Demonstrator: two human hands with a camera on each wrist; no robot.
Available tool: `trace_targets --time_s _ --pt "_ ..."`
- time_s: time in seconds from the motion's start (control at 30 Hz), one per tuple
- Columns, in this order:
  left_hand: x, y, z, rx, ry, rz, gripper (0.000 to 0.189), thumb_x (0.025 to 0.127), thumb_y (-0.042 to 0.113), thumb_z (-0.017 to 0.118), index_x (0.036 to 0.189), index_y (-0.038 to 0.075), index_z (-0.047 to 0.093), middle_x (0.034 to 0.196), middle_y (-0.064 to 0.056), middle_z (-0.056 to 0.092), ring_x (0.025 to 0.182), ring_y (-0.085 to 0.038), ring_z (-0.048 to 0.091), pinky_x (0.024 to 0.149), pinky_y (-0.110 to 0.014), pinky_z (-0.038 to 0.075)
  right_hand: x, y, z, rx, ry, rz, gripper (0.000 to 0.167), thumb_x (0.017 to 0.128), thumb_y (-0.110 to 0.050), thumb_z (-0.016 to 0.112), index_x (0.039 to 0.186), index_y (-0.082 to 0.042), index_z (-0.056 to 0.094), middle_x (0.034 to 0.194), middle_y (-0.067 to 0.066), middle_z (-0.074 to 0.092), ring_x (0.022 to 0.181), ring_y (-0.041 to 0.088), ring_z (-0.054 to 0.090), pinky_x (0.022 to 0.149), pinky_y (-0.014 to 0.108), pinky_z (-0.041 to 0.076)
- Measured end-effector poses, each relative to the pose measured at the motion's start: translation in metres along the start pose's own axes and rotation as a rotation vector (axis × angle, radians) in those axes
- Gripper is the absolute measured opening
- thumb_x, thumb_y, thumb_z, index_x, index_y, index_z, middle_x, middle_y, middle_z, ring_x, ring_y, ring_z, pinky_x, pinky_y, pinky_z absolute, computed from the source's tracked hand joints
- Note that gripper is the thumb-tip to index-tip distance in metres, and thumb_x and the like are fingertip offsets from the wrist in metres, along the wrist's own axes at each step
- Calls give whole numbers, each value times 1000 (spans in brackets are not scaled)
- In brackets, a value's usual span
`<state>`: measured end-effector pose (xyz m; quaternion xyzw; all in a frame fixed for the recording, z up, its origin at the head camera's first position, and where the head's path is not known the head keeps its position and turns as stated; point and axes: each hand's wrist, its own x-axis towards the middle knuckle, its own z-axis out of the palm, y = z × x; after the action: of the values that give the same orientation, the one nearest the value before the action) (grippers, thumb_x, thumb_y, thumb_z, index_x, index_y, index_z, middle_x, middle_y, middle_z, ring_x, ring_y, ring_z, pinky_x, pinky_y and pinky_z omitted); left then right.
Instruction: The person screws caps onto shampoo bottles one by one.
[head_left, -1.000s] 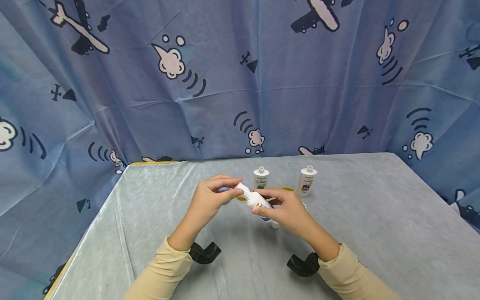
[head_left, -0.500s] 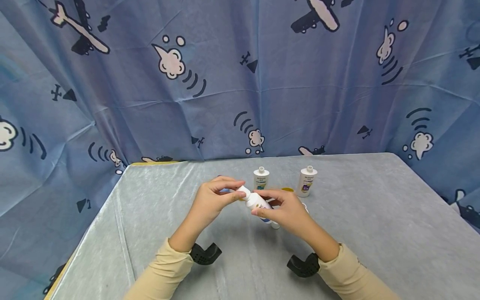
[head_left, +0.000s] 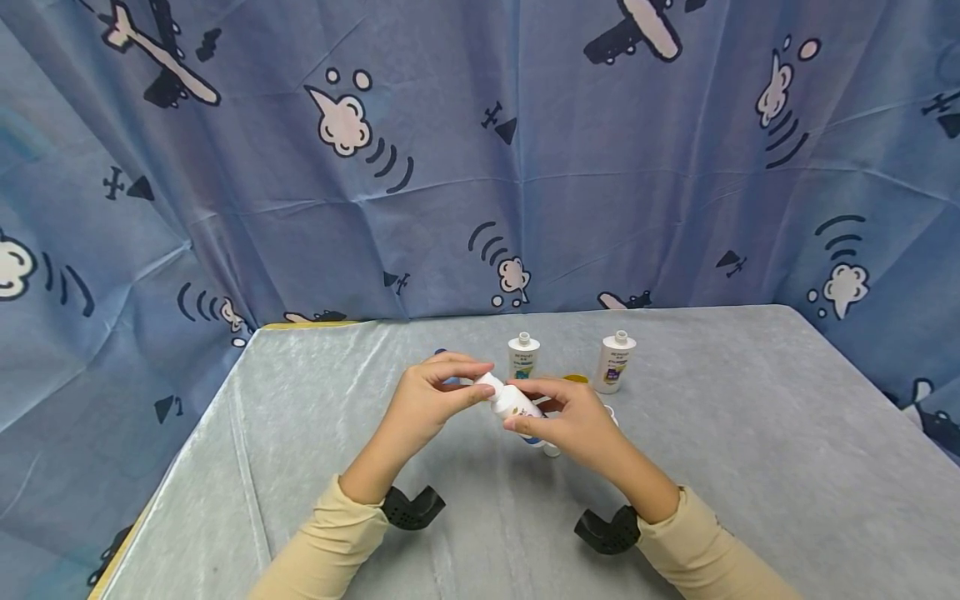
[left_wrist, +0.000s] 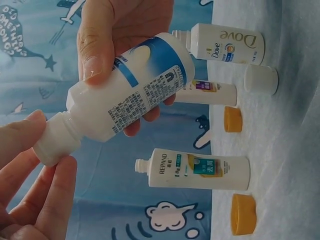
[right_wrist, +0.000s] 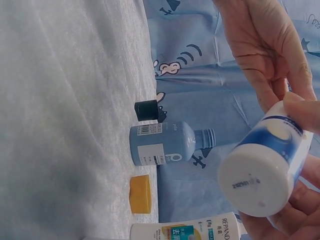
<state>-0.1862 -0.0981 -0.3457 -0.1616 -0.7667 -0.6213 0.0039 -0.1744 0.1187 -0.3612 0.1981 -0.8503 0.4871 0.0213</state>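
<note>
My right hand [head_left: 573, 417] grips the body of a small white bottle [left_wrist: 127, 87] with a blue band and printed text. The bottle is held tilted above the table, its base towards the right wrist camera. At the bottle's neck sits a white cap [left_wrist: 57, 138], pinched between the thumb and fingers of my left hand [head_left: 431, 396]. Behind the hands stand two uncapped white shampoo bottles, one with a teal label [left_wrist: 200, 170] and one with a purple label [head_left: 615, 362]. An uncapped Dove bottle [left_wrist: 227, 42] shows in the left wrist view.
A yellow cap [left_wrist: 243, 214] lies near the teal-labelled bottle, another yellow cap [left_wrist: 232, 119] near the purple-labelled one. Beside the Dove bottle is a white cap [left_wrist: 261, 80]. An uncapped blue bottle [right_wrist: 160, 143] and a dark cap [right_wrist: 146, 110] stand behind my left hand. Grey cloth [head_left: 337, 500] covers the table.
My left fingers have shifted slightly right along with the cap, and their grip on it has turned a little. The right hand and bottle have stayed almost still.
</note>
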Motion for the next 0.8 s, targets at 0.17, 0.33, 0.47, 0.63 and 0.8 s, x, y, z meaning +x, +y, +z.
trace_targets --time_s 0.17,0.33,0.47,0.63,0.8 --pt "0 1 0 7 -3 -11 28 83 16 81 110 13 78 113 -4 72 107 -13 65 90 -28 58 0 0 0 7 -5 10 44 82 -21 82 122 -6 71 121 12 71 96 23 68 81 29 58" --pt "-1 3 -2 -29 -29 -26 37 84 14 80 119 10 73 122 -9 69 111 -17 66 91 -29 58 0 0 0 16 -4 6 44 82 -20 82 122 -6 71 120 13 72 97 23 69 82 32 59" --pt "-1 4 -6 -103 -51 -46 43 85 8 78 126 5 67 128 -13 67 114 -24 67 92 -30 58 1 -1 0 28 -5 9 44 82 -20 82 122 -6 71 120 13 72 96 25 70 81 34 59" --pt "0 3 -9 -149 -99 -47 42 87 5 74 128 1 65 128 -17 66 111 -17 67 91 -28 57 1 -1 -1 49 -18 22 44 82 -21 82 122 -6 71 120 13 72 95 24 70 81 34 59" --pt "0 3 -9 -159 -158 -7 38 90 2 70 127 -3 64 129 -21 65 103 -10 67 88 -28 58 0 -1 -2 55 -34 23 44 83 -23 82 122 -7 71 121 13 71 95 24 70 80 32 59"
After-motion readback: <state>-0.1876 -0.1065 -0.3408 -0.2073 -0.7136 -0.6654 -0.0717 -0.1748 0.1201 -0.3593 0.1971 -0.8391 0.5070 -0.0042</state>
